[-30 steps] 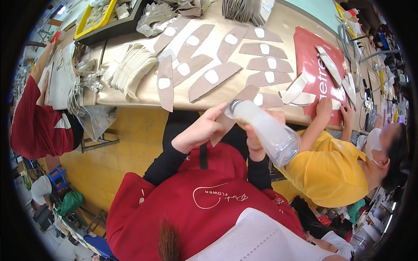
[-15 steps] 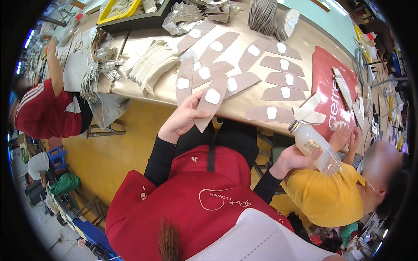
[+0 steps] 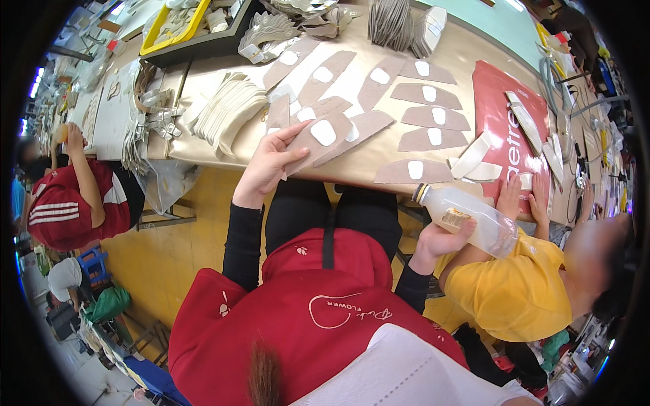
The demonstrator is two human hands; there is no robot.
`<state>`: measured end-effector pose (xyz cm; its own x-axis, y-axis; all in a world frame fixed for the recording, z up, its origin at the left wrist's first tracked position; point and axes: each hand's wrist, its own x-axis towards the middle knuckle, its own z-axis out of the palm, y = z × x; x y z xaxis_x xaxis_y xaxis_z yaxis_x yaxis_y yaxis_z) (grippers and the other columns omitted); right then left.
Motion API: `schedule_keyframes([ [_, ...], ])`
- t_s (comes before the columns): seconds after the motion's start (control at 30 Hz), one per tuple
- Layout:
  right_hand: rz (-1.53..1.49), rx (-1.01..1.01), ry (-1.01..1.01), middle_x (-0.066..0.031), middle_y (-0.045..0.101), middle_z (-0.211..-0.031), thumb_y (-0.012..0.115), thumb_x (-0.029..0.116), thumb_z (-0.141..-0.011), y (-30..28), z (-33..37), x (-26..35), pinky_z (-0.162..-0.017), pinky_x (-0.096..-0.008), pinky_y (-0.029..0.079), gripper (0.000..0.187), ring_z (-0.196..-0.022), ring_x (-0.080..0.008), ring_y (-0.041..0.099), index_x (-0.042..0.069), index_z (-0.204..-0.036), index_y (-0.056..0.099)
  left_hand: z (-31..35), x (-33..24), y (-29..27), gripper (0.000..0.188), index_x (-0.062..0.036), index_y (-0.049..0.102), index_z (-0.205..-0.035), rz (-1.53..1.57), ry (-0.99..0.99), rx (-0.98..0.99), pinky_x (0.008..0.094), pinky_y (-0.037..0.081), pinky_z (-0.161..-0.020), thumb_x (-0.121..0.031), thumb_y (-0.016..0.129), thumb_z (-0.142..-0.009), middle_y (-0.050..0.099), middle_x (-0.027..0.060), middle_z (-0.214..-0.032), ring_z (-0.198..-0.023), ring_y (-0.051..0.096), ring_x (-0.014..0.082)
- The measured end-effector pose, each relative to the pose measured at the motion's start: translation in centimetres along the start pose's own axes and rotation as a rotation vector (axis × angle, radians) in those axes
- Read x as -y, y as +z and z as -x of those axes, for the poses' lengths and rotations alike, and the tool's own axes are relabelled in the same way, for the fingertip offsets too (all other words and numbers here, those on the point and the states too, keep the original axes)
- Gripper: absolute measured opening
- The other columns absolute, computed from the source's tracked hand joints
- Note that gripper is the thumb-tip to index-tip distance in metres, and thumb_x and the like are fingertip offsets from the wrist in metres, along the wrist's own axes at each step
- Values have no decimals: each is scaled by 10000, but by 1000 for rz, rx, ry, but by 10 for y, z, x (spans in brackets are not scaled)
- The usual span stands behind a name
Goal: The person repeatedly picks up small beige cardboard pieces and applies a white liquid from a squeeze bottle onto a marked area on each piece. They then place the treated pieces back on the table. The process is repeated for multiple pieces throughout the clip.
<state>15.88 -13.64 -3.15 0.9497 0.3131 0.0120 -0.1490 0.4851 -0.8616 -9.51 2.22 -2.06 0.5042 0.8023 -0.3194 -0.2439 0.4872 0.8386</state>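
My left hand point(image 3: 271, 164) pinches a flat taupe shoe piece point(image 3: 302, 150) with a white patch on it, held above the table's near edge. Beneath and beside it lies another taupe piece point(image 3: 365, 135), partly covered. In my right hand point(image 3: 443, 237) is a translucent plastic bottle point(image 3: 500, 233) with a narrow dark-and-yellow neck, tilted with that neck toward the upper left. The bottle is apart from the held piece. Several similar patched pieces point(image 3: 433, 118) lie spread on the table, some in a column at the right, others fanned out beyond my left hand.
A bundle of cream strips point(image 3: 223, 111) sits left of the pieces. Farther back stand a black tray point(image 3: 196, 53) with a yellow basket point(image 3: 150, 42) and stacked grey pieces point(image 3: 389, 26). At right, a co-worker in yellow point(image 3: 508, 291) works over a red sheet point(image 3: 491, 88) with cream strips.
The held piece has tipped from nearly upright to a flatter slant, with my left hand shifted left. The bottle has moved left and up and lies more level. The view has shifted a little.
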Motion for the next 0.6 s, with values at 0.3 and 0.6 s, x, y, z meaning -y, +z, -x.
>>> schedule_keyframes([
  [0.3,27,17,9,-134,445,-1285,654,378,-787,-11,2,-1,-1022,-415,359,724,-1184,-280,458,27,-1341,347,-29,56,47,425,-3,588,-1197,-770,236,-101,284,449,-909,-31,679,-783,648,123,-1093,-1045,593,189],
  [0.6,36,42,-6,-148,424,-1316,648,322,-776,-30,0,-11,-1039,-418,344,754,-1215,-281,437,10,-1372,305,-21,62,50,420,-15,575,-1119,-1237,594,-396,385,416,-907,-163,718,-753,565,145,-1105,-1062,512,312],
])
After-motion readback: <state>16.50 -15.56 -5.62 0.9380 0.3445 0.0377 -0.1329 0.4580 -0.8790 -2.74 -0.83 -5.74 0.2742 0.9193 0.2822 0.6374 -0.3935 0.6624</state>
